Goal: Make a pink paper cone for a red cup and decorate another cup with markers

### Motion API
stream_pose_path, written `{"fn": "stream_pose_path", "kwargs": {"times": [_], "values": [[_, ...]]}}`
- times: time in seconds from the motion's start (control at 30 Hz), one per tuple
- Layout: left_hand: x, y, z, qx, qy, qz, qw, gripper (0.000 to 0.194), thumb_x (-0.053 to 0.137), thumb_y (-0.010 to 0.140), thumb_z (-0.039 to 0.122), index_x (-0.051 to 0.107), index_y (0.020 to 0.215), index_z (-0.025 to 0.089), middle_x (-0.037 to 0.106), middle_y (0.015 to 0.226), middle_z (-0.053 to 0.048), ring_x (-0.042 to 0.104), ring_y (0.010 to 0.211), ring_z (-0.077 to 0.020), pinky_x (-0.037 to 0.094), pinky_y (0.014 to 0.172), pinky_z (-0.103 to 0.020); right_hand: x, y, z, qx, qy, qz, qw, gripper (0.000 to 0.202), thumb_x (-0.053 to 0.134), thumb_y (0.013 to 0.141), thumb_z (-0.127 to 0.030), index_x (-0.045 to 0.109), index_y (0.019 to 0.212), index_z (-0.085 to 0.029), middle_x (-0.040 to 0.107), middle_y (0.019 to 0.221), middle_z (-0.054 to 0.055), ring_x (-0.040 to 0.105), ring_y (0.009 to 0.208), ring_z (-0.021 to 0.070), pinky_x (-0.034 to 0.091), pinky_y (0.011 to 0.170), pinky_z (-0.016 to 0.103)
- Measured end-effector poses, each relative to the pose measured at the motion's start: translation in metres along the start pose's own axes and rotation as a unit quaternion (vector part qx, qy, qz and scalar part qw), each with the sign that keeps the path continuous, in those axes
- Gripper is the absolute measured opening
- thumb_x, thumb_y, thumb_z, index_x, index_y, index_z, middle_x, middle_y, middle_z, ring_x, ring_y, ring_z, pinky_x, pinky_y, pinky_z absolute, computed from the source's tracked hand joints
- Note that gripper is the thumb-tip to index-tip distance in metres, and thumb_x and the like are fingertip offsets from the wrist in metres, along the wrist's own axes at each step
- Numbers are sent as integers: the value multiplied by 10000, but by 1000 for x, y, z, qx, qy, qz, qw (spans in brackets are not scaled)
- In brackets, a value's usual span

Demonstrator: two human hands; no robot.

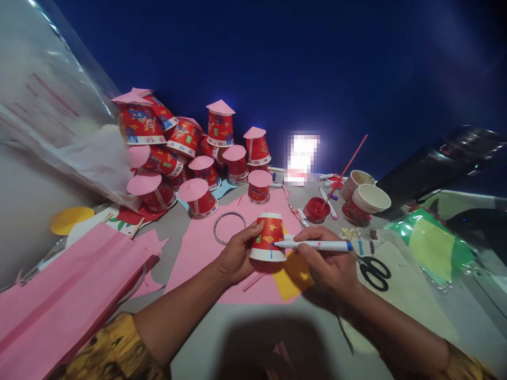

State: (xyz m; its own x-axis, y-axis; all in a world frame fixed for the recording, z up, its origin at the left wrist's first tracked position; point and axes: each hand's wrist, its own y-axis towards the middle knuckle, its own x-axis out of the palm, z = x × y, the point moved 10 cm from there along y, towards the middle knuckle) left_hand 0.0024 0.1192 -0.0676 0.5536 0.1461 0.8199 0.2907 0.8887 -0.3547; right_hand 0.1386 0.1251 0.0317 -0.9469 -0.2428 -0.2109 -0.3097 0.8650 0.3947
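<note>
My left hand [238, 252] is wrapped round the left side of a red paper cup [270, 232], which is upside down with its white rim at the bottom. In my right hand [330, 264] is a white marker [322, 245] with a blue end. The marker's tip touches the cup's front, where a short blue line runs down to the rim. Something white, perhaps the cap, shows between the cup and my right fingers. Below the cup lie pink paper [190, 264] and a yellow piece [291, 279].
Several red cups with pink cone tops [194, 190] are piled at the back left. Behind my right hand are a red paint pot [317, 209] with a stick and stacked cups [370, 198]. Black scissors [374, 273] lie right, a tape ring [215, 230] left, a pink bag [71, 290] far left.
</note>
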Motion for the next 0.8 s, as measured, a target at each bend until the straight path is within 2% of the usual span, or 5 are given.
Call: {"fn": "stream_pose_path", "kwargs": {"times": [0.17,0.27,0.5,0.67,0.8], "values": [[-2,0,1,2,15,7,1000,217,698,893,242,694,1064,108,796,939,-127,766,833,-245,603,859,-378,-6,-1,3,28,-15,22,999,90,688,947,-279,741,949,-206,743,738,15,635,562,143,479,522,249],[0,-1,1,0,12,-6,1000,242,690,895,245,694,1092,104,800,960,-139,768,848,-260,593,878,-397,-7,-3,5,35,-7,30,999,92,688,951,-288,741,953,-212,737,753,16,646,592,151,497,547,259],[3,-1,1,5,9,-14,1000,194,678,890,212,714,1040,94,801,961,-139,760,875,-245,582,886,-370,-3,0,-4,-2,-13,12,1000,58,688,919,-230,742,934,-216,760,796,23,691,668,163,530,606,259],[-4,0,1,8,7,1,1000,209,691,873,205,706,1046,90,801,972,-149,767,871,-254,592,889,-388,-4,0,1,22,-9,15,1000,74,682,931,-252,740,939,-208,734,737,7,638,584,144,508,566,256],[-11,1,0,0,1,25,1000,283,698,870,228,694,1115,87,795,1015,-160,771,905,-292,581,965,-465,-11,-4,7,44,-18,43,998,117,690,944,-301,745,937,-198,715,733,15,616,579,146,495,559,263]]}}
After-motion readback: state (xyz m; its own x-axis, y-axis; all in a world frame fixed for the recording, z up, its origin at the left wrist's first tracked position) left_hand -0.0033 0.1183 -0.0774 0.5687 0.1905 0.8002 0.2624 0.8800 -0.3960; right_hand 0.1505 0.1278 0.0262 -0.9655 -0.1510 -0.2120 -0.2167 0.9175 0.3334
